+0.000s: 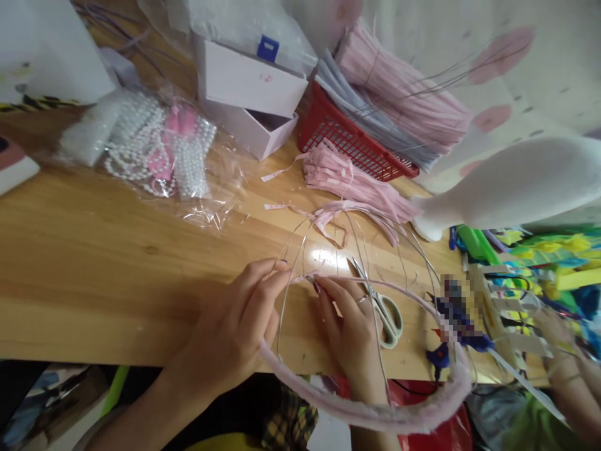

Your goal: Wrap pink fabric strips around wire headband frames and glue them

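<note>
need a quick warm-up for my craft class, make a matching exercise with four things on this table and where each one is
Column one
1. scissors
2. red basket
3. pearl bead strings
4. wire hoop frame

Column two
A. inside a clear plastic bag
B. held at its rim by both the left hand and the right hand
C. lying open on the wooden table
D. beside the white boxes, with pink and grey bundles in it

Right pairs: 1-C, 2-D, 3-A, 4-B
</note>
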`<act>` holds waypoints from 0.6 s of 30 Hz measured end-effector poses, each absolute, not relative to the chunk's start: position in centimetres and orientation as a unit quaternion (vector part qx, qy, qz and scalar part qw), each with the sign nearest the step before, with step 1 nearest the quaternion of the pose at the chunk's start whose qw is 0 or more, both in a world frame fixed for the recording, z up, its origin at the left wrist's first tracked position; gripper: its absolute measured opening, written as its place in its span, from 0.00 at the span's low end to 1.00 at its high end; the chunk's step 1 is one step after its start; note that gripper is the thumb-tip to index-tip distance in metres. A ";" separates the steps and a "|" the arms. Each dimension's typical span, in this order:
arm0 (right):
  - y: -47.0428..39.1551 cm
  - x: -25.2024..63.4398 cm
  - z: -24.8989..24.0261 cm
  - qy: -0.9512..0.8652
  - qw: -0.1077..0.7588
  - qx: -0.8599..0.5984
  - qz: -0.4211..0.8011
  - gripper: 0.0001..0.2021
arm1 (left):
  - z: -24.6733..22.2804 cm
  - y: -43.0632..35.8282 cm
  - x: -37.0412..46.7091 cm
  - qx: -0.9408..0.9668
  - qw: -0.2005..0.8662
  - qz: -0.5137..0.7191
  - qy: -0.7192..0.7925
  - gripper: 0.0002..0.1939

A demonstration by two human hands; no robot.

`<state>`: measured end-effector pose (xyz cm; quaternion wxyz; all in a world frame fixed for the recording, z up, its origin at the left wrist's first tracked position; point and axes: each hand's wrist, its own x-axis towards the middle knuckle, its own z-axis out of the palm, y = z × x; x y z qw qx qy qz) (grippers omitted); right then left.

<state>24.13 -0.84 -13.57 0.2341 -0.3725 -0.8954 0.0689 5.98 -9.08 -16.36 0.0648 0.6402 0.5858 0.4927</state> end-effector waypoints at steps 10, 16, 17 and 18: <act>-0.4 23.9 -14.1 -0.902 0.247 -0.351 0.046 0.09 | -15.8 -9.1 5.8 0.663 0.029 0.463 0.587 0.22; -0.4 23.8 -14.2 -0.903 0.240 -0.351 0.053 0.09 | -16.0 -9.2 5.9 0.657 0.040 0.466 0.591 0.19; -0.4 23.8 -14.2 -0.905 0.234 -0.350 0.058 0.09 | -16.1 -9.3 5.9 0.656 0.050 0.467 0.591 0.19; -0.4 23.9 -14.2 -0.907 0.226 -0.350 0.063 0.10 | -16.1 -9.3 5.9 0.655 0.060 0.467 0.591 0.19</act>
